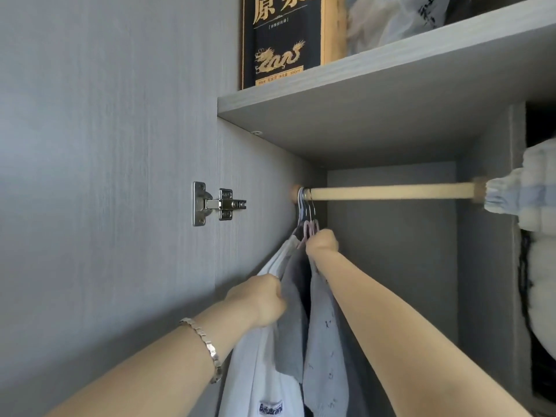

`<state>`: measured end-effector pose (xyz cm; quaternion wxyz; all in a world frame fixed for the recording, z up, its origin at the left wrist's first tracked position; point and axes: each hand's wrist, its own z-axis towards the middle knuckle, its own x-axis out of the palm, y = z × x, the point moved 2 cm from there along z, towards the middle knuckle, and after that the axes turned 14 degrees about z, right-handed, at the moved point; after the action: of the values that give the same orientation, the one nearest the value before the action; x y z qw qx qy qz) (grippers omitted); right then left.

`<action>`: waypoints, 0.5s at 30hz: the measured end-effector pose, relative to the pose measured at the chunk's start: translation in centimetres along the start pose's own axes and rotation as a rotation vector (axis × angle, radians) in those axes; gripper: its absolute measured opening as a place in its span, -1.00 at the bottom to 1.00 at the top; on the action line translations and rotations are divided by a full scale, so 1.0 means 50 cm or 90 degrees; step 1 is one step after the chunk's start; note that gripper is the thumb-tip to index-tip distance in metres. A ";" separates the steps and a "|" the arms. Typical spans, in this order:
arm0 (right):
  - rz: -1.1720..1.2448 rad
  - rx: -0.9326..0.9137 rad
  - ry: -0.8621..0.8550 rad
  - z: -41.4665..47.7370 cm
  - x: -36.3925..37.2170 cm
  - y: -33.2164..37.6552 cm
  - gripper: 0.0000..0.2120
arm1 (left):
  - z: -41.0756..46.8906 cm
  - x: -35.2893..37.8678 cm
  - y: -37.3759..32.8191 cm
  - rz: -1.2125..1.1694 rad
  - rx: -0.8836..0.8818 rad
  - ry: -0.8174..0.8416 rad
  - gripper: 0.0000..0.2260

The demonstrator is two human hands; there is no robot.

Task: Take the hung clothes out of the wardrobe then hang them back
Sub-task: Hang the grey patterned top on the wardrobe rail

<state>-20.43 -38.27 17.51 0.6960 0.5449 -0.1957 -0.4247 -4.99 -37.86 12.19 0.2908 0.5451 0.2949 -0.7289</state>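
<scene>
The right hand [322,242] is closed into a fist around the necks of the pink hangers [310,228], just below the place where their hooks go over the rod. The left hand [264,299], with a metal bracelet [204,346] on the wrist, is lower and nearer. Its fingers are curled and pinch the shoulder fabric of the white shirt [255,371].

I think the right hand takes several hangers together so that they move as one bundle. The left hand gathers the cloth so that it does not swing or catch.

The hung clothes are the white shirt, a darker grey garment [293,326] and a pale grey buttoned shirt [323,341]. They hang pressed together at the far left end of the wooden rod [391,191], close against the wardrobe side wall [255,191]. The rest of the rod is bare. From this one view I cannot say if the bundle is about to come off or was just put back.

The wardrobe is of grey board. Its open door [105,176] carries a steel hinge [218,203]. On the shelf [376,94] above stands a black box [279,40] with a gold dragon, beside some pale bags [391,22]. At the right edge a padded white garment [538,191] hangs in front of the rod's end.
</scene>
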 end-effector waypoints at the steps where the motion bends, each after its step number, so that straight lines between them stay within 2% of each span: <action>1: -0.010 -0.010 0.011 0.014 0.017 -0.016 -0.63 | 0.004 0.005 0.003 -0.006 -0.001 0.002 -0.89; 4: -0.031 -0.057 0.095 -0.002 0.059 -0.043 -0.81 | 0.013 0.019 0.013 -0.008 -0.002 0.005 -0.90; 6: -0.028 -0.090 0.103 -0.021 0.058 -0.056 -0.67 | 0.015 0.027 0.016 -0.015 -0.002 0.002 -0.90; 8: 0.003 -0.106 0.089 -0.050 0.039 -0.076 -0.64 | 0.015 0.036 0.017 -0.022 0.003 -0.001 -0.88; 10: -0.008 -0.069 0.086 -0.083 0.013 -0.107 -0.68 | 0.012 0.048 0.013 -0.028 0.019 0.006 -0.87; 12: -0.060 0.019 0.146 -0.122 -0.011 -0.150 -0.79 | 0.003 0.067 0.005 -0.037 0.041 0.032 -0.88; 15: -0.149 0.095 0.189 -0.203 -0.066 -0.204 -0.74 | -0.027 0.106 -0.023 -0.051 0.084 0.096 -0.86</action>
<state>-18.70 -30.09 5.35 0.6210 0.6704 -0.0572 -0.4019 -6.28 -36.62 6.88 0.2017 0.6041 0.2894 -0.7146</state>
